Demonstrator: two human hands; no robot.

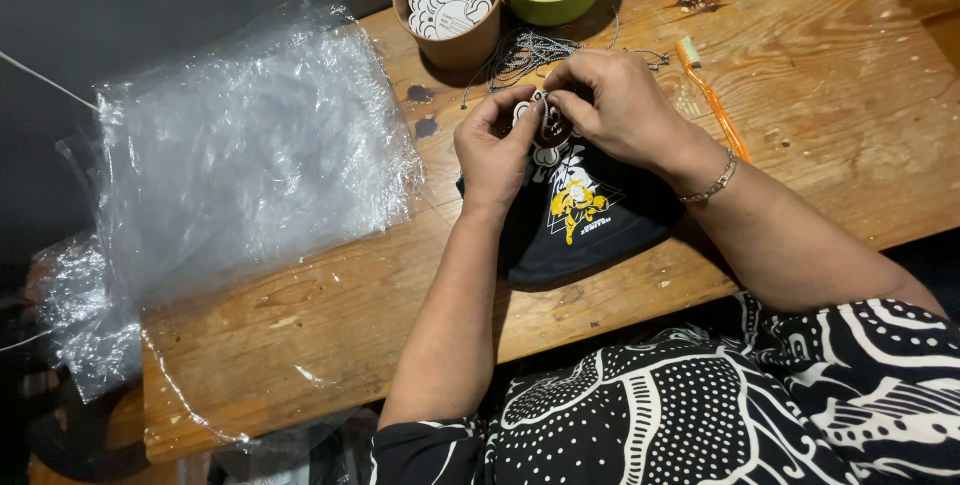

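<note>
Fingers (553, 113) of both hands pinch together over one small item at the top edge of a black folded garment (585, 220). I note the left hand (492, 150) curled, thumb and forefinger closed narrow on a small white cut-out tag (545, 150) against the cloth. The right hand (620, 105) arches over from above, fingertips bent down and closed on the same spot; whether it grips the tag or a bit of chain there, I cannot tell.

The garment lies on the wooden counter (830, 135), just in front of the person, black with a yellow and white printed figure facing up. It is folded compact and its upper edge sits under both hands.

Both forearms come in from the lower edge, the left nearly straight up, the right angled in from the right side. A thin bracelet (712, 185) sits at the right wrist.

Behind the hands I record a tangle of ball chain (525, 50), a brown cup (470, 40) of white tags and a green bowl (555, 7) of printed cards. An orange toothbrush (715, 105) lies to the right. Clear plastic bags (250, 145) are piled on the left.
</note>
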